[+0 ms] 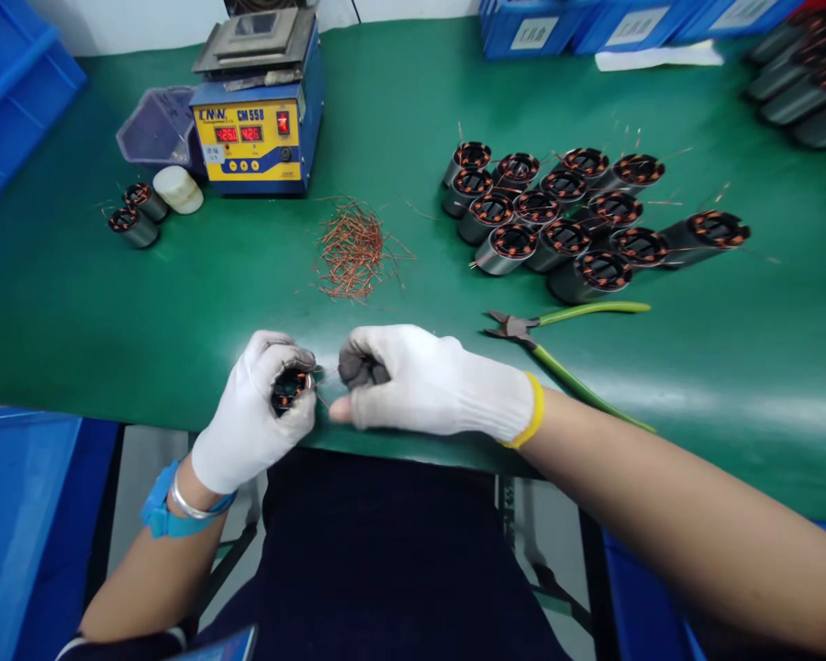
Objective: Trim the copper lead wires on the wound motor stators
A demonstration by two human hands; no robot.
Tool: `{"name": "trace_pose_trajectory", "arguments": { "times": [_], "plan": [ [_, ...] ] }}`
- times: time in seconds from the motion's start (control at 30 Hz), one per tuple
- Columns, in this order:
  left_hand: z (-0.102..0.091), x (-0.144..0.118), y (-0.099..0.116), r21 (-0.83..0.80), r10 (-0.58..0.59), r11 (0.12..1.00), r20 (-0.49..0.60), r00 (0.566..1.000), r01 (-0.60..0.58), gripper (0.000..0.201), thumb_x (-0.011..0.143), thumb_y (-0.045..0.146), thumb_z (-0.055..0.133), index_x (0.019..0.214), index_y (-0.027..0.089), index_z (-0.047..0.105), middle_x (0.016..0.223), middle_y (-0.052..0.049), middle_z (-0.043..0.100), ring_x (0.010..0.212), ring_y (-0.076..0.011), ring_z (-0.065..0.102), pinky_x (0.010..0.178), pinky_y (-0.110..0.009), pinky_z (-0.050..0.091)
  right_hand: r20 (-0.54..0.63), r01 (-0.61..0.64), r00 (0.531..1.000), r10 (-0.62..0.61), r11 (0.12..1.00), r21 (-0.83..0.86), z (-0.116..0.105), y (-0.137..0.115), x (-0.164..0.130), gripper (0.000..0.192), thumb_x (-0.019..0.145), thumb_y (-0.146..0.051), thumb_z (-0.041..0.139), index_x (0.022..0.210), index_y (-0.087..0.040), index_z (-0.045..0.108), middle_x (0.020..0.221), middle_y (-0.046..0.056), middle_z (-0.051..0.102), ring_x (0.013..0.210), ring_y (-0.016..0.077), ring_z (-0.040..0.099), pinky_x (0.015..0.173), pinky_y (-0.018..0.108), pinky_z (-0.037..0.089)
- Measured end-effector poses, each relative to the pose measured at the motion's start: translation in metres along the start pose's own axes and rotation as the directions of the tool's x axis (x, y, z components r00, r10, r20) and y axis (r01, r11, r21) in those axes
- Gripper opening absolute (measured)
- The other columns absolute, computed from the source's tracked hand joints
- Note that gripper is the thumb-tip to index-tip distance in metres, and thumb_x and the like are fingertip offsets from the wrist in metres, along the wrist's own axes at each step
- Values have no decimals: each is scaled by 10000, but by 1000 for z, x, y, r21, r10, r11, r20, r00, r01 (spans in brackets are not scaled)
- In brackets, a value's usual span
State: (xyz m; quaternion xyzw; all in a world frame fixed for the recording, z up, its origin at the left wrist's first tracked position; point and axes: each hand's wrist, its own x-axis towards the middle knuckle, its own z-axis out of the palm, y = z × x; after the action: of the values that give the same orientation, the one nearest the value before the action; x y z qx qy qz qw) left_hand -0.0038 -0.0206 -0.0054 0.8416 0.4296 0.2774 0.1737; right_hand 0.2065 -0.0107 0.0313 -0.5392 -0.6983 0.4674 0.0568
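Observation:
My left hand (258, 408), in a white glove with dark fingertips, is wrapped around a small motor stator (290, 390) near the bench's front edge. Black inner parts and orange copper windings show in the stator's open end, while the hand covers most of its body. Thin wire ends stick out of it to the right. Just beside those wires is my right hand (399, 376), also gloved, with its fingers curled in and the bare thumb tip pointing at the stator. Whether a wire is pinched in these fingers is too blurred to make out.
Copper wire clippings (352, 252) lie in a heap beyond my hands. Green-handled cutting pliers (519, 329) rest opened at the right, before several standing stators (537, 209). A blue-and-yellow heating unit (254, 138), white round container (177, 189) and two stators (134, 226) stand left.

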Motion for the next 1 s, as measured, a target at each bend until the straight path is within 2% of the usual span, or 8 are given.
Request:
{"name": "trace_pose_trajectory", "arguments": {
  "times": [0.07, 0.2, 0.33, 0.5, 0.6, 0.77, 0.9, 1.0],
  "plan": [
    [1, 1, 1, 10, 7, 1000, 3, 1000, -7, 185, 765, 117, 566, 933, 189, 543, 948, -56, 530, 866, -193, 579, 757, -350, 529, -60, 15, 998, -24, 988, -157, 8, -6, -1, 441, 651, -559, 740, 932, -238, 631, 894, 11, 698, 740, 192, 623, 550, 246, 329],
    [2, 0, 1, 4, 7, 1000, -12, 1000, -7, 207, 746, 103, 570, 937, 179, 542, 954, -57, 525, 856, -186, 575, 752, -342, 522, -87, 112, 984, -156, 918, -381, 18, -7, 0, 176, 877, -324, 514, 921, -230, 655, 913, 52, 707, 826, 226, 649, 574, 268, 320],
    [3, -1, 1, -13, -4, 1000, -15, 1000, 4, 203, 755, 93, 570, 939, 178, 551, 957, -56, 523, 857, -181, 583, 766, -345, 519, -112, 90, 986, -127, 953, -288, -2, 18, 4, 166, 838, -276, 527, 897, -239, 677, 884, 23, 710, 786, 204, 630, 592, 271, 354],
    [4, 0, 1, -9, 0, 1000, -27, 1000, 0, 182, 764, 104, 578, 925, 182, 546, 939, -61, 530, 846, -187, 576, 758, -353, 517, -424, 23, 905, -39, 999, -43, -21, 22, -1, 363, 790, -392, 625, 1103, -212, 662, 867, 25, 683, 733, 182, 617, 636, 275, 422],
    [4, 0, 0, -3, 10, 1000, -31, 999, -10, 168, 772, 149, 588, 924, 195, 531, 937, -61, 530, 853, -197, 577, 750, -356, 526, -266, 64, 961, -71, 997, -35, -7, 1, -3, 667, 675, -545, 728, 1257, -250, 590, 940, 29, 682, 778, 205, 630, 609, 268, 415],
    [7, -1, -2, -28, 0, 1000, -51, 999, -1, 271, 742, 216, 606, 985, 200, 487, 942, -51, 529, 830, -190, 585, 728, -350, 541, -22, 57, 998, -57, 998, 7, 14, -14, 8, 314, 797, -508, 604, 942, -238, 670, 821, 6, 695, 677, 159, 623, 542, 238, 364],
    [11, -2, -3, -13, -29, 1000, -106, 994, 28, 379, 721, 155, 576, 1070, 207, 437, 959, -40, 539, 837, -175, 608, 752, -342, 548, 158, -27, 987, 7, 992, 123, 10, -8, 17, 241, 868, -427, 522, 813, -223, 640, 639, -39, 652, 462, 94, 554, 497, 218, 360],
    [12, -2, -2, -13, -24, 1000, -112, 993, 22, 383, 722, 145, 578, 1071, 212, 436, 952, -34, 537, 826, -169, 610, 748, -336, 547, 167, 28, 984, -57, 985, 170, 8, -7, 17, 206, 875, -344, 522, 738, -206, 590, 606, -61, 620, 431, 65, 526, 485, 199, 351]
  ]
}}
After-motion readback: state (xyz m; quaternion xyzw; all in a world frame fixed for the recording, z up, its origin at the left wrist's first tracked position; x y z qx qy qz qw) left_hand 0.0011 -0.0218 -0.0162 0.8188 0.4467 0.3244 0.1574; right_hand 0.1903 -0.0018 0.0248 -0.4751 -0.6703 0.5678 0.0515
